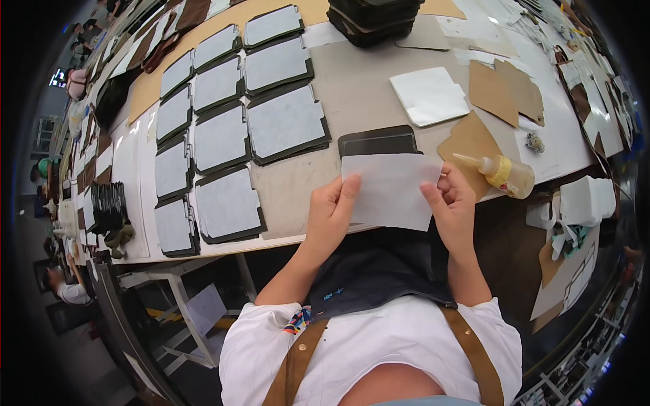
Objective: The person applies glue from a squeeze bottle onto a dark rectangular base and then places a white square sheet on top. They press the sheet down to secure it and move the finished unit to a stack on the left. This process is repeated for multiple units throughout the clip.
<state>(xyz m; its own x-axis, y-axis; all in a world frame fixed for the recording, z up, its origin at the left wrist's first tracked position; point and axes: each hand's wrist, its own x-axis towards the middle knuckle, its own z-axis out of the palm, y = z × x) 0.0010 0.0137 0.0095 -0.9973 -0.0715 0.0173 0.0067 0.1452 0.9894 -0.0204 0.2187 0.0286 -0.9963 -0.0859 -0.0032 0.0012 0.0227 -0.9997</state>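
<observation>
A thin white sheet (pixel 393 196) is stretched between my two hands at the table's near edge. My left hand (pixel 330 208) pinches its left side, thumb on top. On its right side, my right hand (pixel 452 203) grips the sheet between thumb and curled fingers. Just beyond the sheet lies a black flat piece (pixel 376 141), its near part hidden by the sheet. To the left, several black pieces stand in rows, each topped with a pale grey-white sheet (pixel 284 122). A squeeze bottle (pixel 509 177) with a yellow band lies on its side near my right hand.
A stack of white sheets (pixel 429 96) lies right of centre, with brown card pieces (pixel 494 93) beside it. Far back stands a tall stack of black pieces (pixel 374 20). A white container (pixel 588 200) is at the right. Other people (pixel 68 287) are at the far left.
</observation>
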